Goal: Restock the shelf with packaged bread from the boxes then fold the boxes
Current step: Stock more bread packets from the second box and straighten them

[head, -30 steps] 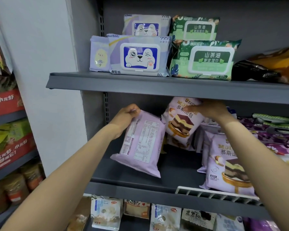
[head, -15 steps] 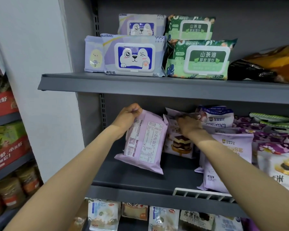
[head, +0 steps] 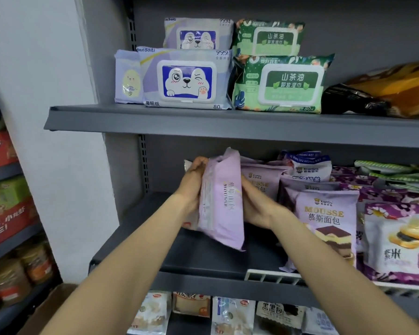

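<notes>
A lilac mousse bread pack (head: 224,204) stands on edge over the grey middle shelf (head: 198,259), held between both hands. My left hand (head: 193,184) grips its left side and top corner. My right hand (head: 254,206) presses flat against its right side. To the right stand more mousse bread packs (head: 324,221), one showing a layered cake picture, with others behind it (head: 261,180). The corner of a cardboard box (head: 46,310) shows at the bottom left.
Wet-wipe packs (head: 186,81) and green wipe packs (head: 283,83) fill the upper shelf. Purple rice-cake bags (head: 399,243) sit at the right behind a white shelf rail (head: 271,276). Lower bread packs (head: 230,315) sit beneath. A side rack with red boxes (head: 3,221) stands at the left.
My right hand left the cake-picture pack at the back and came onto the lilac pack. The pack has turned from facing me to standing edge-on between both hands.
</notes>
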Available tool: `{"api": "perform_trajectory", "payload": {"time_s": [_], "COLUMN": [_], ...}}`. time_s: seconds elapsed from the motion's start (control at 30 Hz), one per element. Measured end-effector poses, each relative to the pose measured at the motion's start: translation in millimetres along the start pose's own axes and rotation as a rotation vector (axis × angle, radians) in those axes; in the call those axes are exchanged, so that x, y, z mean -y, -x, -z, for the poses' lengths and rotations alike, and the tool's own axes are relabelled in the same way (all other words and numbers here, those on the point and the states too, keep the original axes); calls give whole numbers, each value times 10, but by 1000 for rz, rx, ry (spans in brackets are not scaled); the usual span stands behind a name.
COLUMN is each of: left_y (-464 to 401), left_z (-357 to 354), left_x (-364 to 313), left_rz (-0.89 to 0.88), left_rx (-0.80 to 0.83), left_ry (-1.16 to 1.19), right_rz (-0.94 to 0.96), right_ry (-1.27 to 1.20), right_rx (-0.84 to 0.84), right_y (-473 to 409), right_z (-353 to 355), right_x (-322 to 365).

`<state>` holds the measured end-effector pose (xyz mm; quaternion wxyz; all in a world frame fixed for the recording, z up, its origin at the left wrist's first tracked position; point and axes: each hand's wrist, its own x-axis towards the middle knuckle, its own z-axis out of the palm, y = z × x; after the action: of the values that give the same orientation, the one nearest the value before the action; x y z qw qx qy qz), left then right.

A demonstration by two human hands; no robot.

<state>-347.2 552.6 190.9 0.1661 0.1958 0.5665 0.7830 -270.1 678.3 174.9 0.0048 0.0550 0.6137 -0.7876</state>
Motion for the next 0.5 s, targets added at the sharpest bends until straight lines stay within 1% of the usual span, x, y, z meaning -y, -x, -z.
{"api": "perform_trajectory", "payload": {"time_s": [0.1,0.13,0.23,0.33,0.43,0.47,0.5], "left_y": [0,2,18,17,-33,-30,-6], "left_z": [-160,-191,-167,-109,-33,-22,-14], "left_x": [61,66,81,89,69,59,47], "left_rz": [53,65,111,136,47,40,73], "left_rx": [-54,-65,-71,-63,-127,-102,-34], "left_ry": [-40,-21,-1,-33,-182,-186,-155], "right_rz": [57,74,128,222,339,379,413], "right_ry": [-57,-71,4,103,111,143,200], "right_rx": [-20,-28,-92,-206,-390,-453,-503], "right_y": [-53,-76,-68,-5,6,-3,-9], "right_z": [-69,-63,-22,-17,44,82,115], "right_x": [-32,-31,-3,34,145,189,229]}}
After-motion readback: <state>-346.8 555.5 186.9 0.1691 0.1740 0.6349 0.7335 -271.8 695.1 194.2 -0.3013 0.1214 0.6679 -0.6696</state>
